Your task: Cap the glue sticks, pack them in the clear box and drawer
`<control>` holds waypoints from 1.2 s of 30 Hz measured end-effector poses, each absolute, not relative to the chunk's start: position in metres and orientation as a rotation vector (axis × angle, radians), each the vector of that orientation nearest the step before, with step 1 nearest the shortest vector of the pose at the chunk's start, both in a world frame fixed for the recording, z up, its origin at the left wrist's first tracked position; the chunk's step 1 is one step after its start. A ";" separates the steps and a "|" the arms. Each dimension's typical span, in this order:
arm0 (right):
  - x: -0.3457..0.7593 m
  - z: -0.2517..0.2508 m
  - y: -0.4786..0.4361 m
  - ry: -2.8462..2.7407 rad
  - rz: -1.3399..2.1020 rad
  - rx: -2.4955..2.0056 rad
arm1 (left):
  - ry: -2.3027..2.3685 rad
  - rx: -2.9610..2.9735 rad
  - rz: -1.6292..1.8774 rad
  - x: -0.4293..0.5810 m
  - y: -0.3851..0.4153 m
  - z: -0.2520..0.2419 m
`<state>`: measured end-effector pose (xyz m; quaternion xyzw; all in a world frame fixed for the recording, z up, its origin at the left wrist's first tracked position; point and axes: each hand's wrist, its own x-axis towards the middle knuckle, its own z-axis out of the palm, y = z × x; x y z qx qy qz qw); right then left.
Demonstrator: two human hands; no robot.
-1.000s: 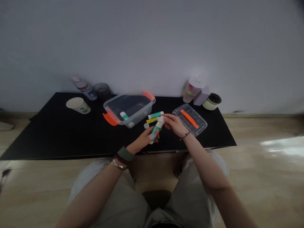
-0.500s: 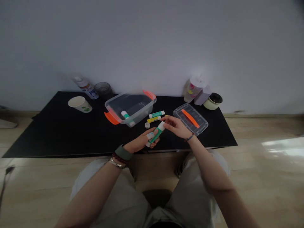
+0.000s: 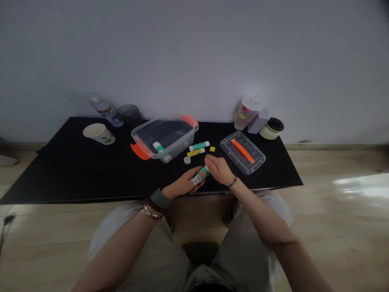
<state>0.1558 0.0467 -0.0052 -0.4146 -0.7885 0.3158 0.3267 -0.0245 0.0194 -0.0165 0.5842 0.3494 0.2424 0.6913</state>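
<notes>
The person's left hand (image 3: 186, 183) wraps its fingers round the body of a green-and-white glue stick (image 3: 201, 176), thumb lying along it, just above the near edge of a black table (image 3: 91, 174). The stick is tilted, its upper end toward the right hand (image 3: 221, 170). That hand's fingers gather narrowly round this upper end and cover it — whether a cap sits beneath them cannot be told.

Just beyond the hands, a white cap (image 3: 187, 160) rests on the table, near a yellow glue stick (image 3: 196, 153). A second green stick (image 3: 199, 146) lies right behind the yellow one, and a small yellow cap (image 3: 212, 149) lies to the right of the pair.

To the left stands a clear box (image 3: 179, 148) with orange handles, open at the top; another glue stick (image 3: 158, 147) is inside, in its near left part. The box's clear lid (image 3: 249, 164) lies flat on the table to the right, its orange handle up.

Farther out, a paper cup (image 3: 99, 134), a spray can (image 3: 107, 112) and a dark cup (image 3: 130, 115) are at the left — a lidded tumbler (image 3: 246, 113), a pale carton (image 3: 257, 122) and a small pot (image 3: 271, 129) at the right.
</notes>
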 end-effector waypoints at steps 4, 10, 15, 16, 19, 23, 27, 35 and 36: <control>0.152 -0.009 0.048 -2.064 0.789 -1.198 | 0.874 1.487 0.567 -0.023 0.019 -0.021; 0.140 -0.011 0.051 -2.067 0.706 -1.633 | 1.338 2.024 0.435 -0.019 0.019 -0.020; 0.144 -0.006 0.051 -2.043 0.757 -1.545 | 1.176 1.803 0.467 -0.020 0.022 -0.016; 0.147 -0.002 0.050 -2.049 0.785 -1.425 | 1.063 1.641 0.492 -0.020 0.021 -0.014; 0.159 0.011 0.046 -2.055 0.838 -1.066 | 0.725 1.144 0.476 -0.019 0.019 -0.008; 0.165 0.023 0.043 -2.037 0.833 -0.971 | 0.551 0.920 0.423 -0.018 0.016 -0.001; 0.160 0.015 0.046 -2.093 0.824 -1.133 | 0.706 1.084 0.503 -0.016 0.016 -0.004; 0.151 -0.011 0.050 -1.997 0.877 -1.468 | 1.023 1.389 0.485 -0.019 0.021 -0.017; 0.153 -0.009 0.048 -1.982 0.922 -1.377 | 0.929 1.263 0.454 -0.020 0.021 -0.016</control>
